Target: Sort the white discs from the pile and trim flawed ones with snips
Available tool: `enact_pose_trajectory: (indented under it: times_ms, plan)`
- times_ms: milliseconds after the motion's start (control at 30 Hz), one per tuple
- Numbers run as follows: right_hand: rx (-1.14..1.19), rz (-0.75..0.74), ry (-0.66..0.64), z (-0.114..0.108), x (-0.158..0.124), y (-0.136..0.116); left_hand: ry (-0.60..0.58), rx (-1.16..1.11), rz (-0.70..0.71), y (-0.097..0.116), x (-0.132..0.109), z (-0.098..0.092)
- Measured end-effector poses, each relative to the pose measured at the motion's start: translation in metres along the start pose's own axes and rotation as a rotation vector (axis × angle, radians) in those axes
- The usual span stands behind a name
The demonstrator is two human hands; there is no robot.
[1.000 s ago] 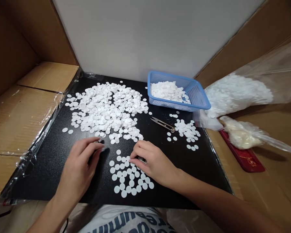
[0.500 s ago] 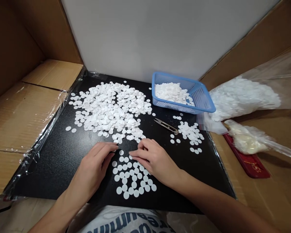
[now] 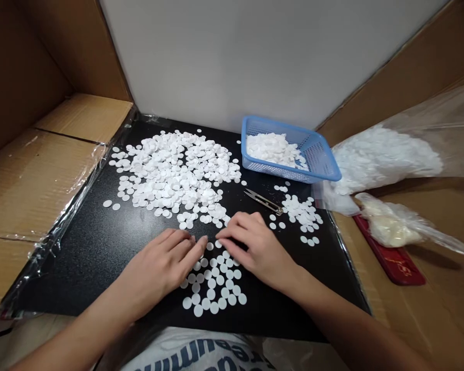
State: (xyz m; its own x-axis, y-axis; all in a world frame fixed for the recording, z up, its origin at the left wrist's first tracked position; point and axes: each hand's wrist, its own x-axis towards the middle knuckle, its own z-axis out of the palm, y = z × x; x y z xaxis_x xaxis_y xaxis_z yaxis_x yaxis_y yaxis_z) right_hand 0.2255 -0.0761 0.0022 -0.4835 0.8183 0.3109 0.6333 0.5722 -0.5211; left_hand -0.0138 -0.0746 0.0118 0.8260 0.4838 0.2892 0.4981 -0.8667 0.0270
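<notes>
My left hand [image 3: 164, 263] is low over the black tabletop [image 3: 96, 252], palm down. Its fingers are bent but apart, with the tips beside the top of a loose spread of flat white discs [image 3: 211, 293], some of which it covers. My right hand [image 3: 259, 250] is across from it, index finger and thumb meeting at their tips just above one disc. Whether a disc is between them is hidden. Beyond both hands lies a large heap of the same white discs [image 3: 178, 175], overlapping one another.
A blue basket [image 3: 325, 165] holding more discs stands against the wall. Metal thread snips [image 3: 263, 201] lie beside a small disc pile [image 3: 301, 212]. At right are a clear bag of white pieces [image 3: 390, 157], a smaller bag [image 3: 386, 224] and a red flat object [image 3: 404, 270].
My left hand has moved right, over part of the near disc spread, closer to my right hand. My right hand has shifted slightly right and up. A few top discs of the spread moved right.
</notes>
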Motion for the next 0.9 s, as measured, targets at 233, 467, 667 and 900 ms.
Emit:
enact_pose_trajectory:
  times_ms: [233,467,667,900]
  plan:
    - [0.037,0.146,0.087,-0.017,-0.006,0.013,-0.034,-0.218,-0.110,-0.007,0.009,0.004]
    - [0.149,0.094,-0.054,-0.005,-0.009,0.011,0.021,-0.352,-0.339,-0.010,0.012,0.016]
    - [0.178,0.028,-0.022,0.013,-0.012,0.008,0.129,-0.419,-0.574,-0.017,-0.003,0.001]
    - [0.179,-0.013,0.016,0.029,-0.012,0.004,0.155,-0.615,-0.771,-0.013,-0.025,-0.002]
